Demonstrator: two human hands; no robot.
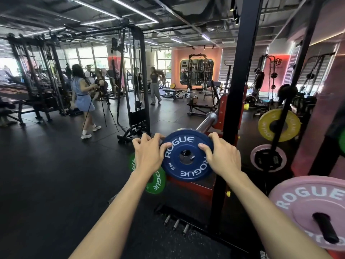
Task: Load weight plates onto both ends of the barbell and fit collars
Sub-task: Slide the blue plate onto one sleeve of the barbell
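Both hands hold the blue plate [186, 156] upright at the near end of the barbell [206, 122], whose sleeve end shows through the plate's centre hole. The left hand [149, 154] grips the left rim, fingers [158, 137] curled over its top edge and thumb on the face. The right hand [222, 156] grips the right rim likewise. A green plate [156, 182] sits below, behind the left wrist.

both hands grip blue plate [187, 156] at barbell sleeve [206, 122]
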